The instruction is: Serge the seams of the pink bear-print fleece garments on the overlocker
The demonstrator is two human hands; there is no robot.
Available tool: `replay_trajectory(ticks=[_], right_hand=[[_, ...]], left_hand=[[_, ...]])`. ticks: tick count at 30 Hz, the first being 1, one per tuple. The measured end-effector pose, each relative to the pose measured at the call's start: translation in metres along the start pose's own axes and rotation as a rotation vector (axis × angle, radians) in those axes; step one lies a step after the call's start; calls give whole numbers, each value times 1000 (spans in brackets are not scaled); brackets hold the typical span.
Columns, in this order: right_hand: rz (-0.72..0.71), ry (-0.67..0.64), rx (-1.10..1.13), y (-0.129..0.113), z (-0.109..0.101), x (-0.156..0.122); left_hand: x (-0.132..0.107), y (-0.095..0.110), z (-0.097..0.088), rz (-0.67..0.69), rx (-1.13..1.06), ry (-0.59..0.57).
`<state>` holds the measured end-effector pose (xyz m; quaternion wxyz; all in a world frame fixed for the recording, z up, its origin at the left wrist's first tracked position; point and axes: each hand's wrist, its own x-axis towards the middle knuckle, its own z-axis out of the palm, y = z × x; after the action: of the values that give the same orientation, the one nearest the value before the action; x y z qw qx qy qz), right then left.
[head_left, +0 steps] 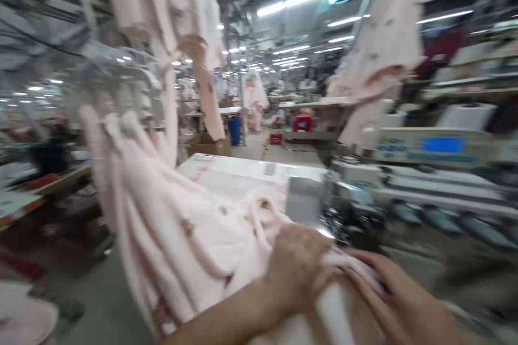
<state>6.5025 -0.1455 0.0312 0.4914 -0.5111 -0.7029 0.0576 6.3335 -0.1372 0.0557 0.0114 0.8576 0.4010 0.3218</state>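
Note:
A pale pink fluffy garment (226,226) with small dark spots lies over the white table of a sewing machine (348,205) and runs up to the left. My left hand (297,261) is closed on its bunched edge, just in front of the machine's metal needle area. To the right, my right hand (400,294) pinches the same edge between thumb and fingers. A strip of the cloth stretches between both hands. Motion blur smears the fine detail, and the fabric under my palms is hidden.
Hanging pink garments (190,0) dangle from clips at upper left, and more pink cloth (380,38) hangs at upper right. The machine's control panel (429,145) has a blue display. Beyond the table stand a cardboard box (208,144), a blue bin (234,130) and a red stool (302,122).

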Motion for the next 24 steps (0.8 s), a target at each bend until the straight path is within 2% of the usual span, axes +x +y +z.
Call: replay_trajectory(ticks=[3,6,11,14,17,24], right_hand=[[8,-112,1,-1,-17,3],[95,-209,74,-6,-23,12],[273,-337,161,-4,-30,26],[407,-312,137,0,-26,33],[464,-235,94,0,-19,36],[379,-89,1,2,-11,33]], left_hand=[[8,-8,7,2,7,-60],[22,-11,0,-6,-56,-112],[34,-5,-8,-132,-164,-158],[41,-3,-3,-215,-130,-180],[49,-3,2,-250,-82,-186],[57,-6,9,-254,-16,-168]])
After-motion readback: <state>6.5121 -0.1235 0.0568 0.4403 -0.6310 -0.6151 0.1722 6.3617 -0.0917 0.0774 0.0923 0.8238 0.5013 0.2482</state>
